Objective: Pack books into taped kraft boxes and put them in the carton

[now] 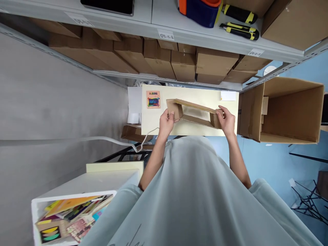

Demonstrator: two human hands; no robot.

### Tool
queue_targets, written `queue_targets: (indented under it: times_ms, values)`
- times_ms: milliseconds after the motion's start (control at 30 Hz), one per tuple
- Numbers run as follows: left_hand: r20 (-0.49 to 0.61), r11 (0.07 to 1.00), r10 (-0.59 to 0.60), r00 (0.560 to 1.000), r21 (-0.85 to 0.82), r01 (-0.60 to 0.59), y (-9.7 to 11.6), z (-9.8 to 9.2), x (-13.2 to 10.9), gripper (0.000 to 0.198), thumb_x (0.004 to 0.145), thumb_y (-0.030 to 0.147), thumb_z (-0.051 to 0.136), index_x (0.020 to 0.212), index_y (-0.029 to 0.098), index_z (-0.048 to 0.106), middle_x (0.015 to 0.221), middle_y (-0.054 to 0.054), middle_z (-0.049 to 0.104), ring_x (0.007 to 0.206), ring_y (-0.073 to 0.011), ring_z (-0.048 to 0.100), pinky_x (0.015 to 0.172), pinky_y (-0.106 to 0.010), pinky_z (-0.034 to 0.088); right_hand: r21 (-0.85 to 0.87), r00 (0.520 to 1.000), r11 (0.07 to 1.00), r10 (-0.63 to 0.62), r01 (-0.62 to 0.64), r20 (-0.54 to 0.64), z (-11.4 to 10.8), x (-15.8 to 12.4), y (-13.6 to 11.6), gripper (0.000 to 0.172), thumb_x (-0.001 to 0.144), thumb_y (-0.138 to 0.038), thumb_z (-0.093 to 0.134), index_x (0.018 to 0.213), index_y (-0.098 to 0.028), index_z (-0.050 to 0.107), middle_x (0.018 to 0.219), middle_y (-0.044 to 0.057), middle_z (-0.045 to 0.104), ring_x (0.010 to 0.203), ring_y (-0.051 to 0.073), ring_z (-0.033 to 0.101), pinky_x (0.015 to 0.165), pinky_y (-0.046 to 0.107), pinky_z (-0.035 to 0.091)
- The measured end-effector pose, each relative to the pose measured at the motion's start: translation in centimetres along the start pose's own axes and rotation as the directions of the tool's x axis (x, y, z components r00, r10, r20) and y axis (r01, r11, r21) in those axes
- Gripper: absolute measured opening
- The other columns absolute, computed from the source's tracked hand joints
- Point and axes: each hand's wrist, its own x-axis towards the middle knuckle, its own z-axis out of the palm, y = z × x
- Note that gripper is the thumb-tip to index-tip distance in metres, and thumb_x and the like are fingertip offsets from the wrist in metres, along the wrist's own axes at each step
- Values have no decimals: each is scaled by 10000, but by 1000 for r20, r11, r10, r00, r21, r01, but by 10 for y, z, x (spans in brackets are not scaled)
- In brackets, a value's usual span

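Between my two hands is a small cardboard box, opened into a long frame, with the pale tabletop showing through it. My left hand grips its left end, thumb on the inner face of a flap. At the other end, my right hand pinches the right flap between thumb and fingers. A pink item with a colourful printed picture lies flat near the table's left end. Toward the back right corner rests a small white card or pad.
Above the table, a grey shelf carries several cardboard boxes, box cutters and a blue-orange tape dispenser. A large open carton stands at the right. Lower left is a white bin of printed items. A white cable runs leftward.
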Motion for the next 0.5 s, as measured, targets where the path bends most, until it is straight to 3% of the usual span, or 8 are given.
queue_targets:
  times_ms: [100, 233, 367, 500]
  values:
    - [-20, 972, -86, 996, -221, 80, -6, 11, 13, 184, 990, 387, 668, 1092, 236, 641, 1150, -68, 753, 1075, -235, 758, 918, -440, 698, 7, 997, 998, -68, 68, 45, 4, -20, -15, 471, 1077, -571, 552, 1348, -251, 766, 1309, 99, 821, 1061, 291, 795, 971, 474, 656]
    - [7, 932, -123, 992, -342, 118, -21, 28, 28, 107, 1003, 324, 609, 1086, 257, 616, 1159, -60, 764, 1151, -211, 750, 973, -427, 678, -76, 978, 983, -157, 168, 134, 30, -49, -18, 435, 1146, -483, 463, 1345, -269, 785, 1355, 88, 805, 1247, 296, 773, 1141, 493, 614]
    - [28, 898, -268, 963, -355, 260, -47, 39, 47, 42, 971, 239, 617, 989, 242, 579, 999, -57, 764, 1030, -185, 763, 973, -376, 653, -158, 902, 943, -219, 294, 372, 73, -57, 12, 424, 1168, -325, 410, 1396, -254, 760, 1459, 88, 755, 1379, 263, 709, 1208, 459, 563]
    - [33, 861, -494, 869, -124, 494, -87, 35, 50, 73, 941, 153, 602, 958, 218, 573, 920, -68, 752, 902, -168, 767, 931, -372, 653, -277, 796, 898, -119, 342, 594, 113, -54, 59, 396, 1144, -217, 447, 1400, -194, 747, 1519, 121, 716, 1391, 282, 694, 1155, 425, 569]
